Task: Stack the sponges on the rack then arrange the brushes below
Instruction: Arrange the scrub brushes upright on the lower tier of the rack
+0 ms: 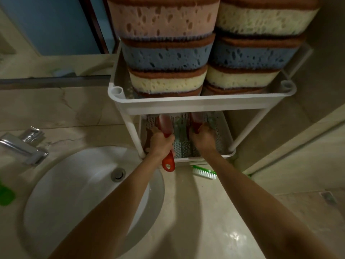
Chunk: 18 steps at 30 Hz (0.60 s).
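"What room is this?"
"A bathroom. See the round white sink with its shiny tap, set in the stone tabletop, and a mirror behind it."

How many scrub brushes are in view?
3. A red plastic brush gripped by the left hand over the rack's lower shelf; a second red brush in the right hand; a green white-bristled brush on the marble counter. Others may be hidden.

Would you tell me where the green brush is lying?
Head view: the green brush lies on the counter before the rack's lower tray, right of the sink.
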Motion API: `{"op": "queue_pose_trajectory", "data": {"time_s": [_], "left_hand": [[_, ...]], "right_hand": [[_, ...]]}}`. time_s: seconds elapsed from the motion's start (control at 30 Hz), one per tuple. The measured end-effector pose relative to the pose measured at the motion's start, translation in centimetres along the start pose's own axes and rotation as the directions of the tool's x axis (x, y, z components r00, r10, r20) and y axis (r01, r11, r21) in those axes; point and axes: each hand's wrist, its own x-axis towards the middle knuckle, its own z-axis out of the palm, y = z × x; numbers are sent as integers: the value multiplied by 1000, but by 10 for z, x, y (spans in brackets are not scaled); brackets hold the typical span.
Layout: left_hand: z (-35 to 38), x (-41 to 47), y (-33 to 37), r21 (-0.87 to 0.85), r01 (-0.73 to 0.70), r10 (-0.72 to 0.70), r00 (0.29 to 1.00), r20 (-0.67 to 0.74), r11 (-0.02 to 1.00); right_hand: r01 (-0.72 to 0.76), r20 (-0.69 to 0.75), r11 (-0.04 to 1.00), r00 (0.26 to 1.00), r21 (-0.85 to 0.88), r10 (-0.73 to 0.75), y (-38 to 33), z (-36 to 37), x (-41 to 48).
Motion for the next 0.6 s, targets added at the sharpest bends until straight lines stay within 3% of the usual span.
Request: {"op": "queue_pose_trajectory", "data": {"time_s": [0.27, 0.5, 0.6], "left_hand": [[-1, 5, -1, 15, -28, 28, 1000, 12, 999], [3, 9, -3, -5, -59, 58, 998, -11, 998], [11, 9, 0, -78, -25, 25, 1000, 0, 997]], "right_hand": [[56, -28, 959, 997, -277, -66, -4, 6, -5], [40, -42, 981, 998, -189, -49, -1, -6, -6], [46, -61, 999, 997, -27, -47, 3, -22, -17]]}}
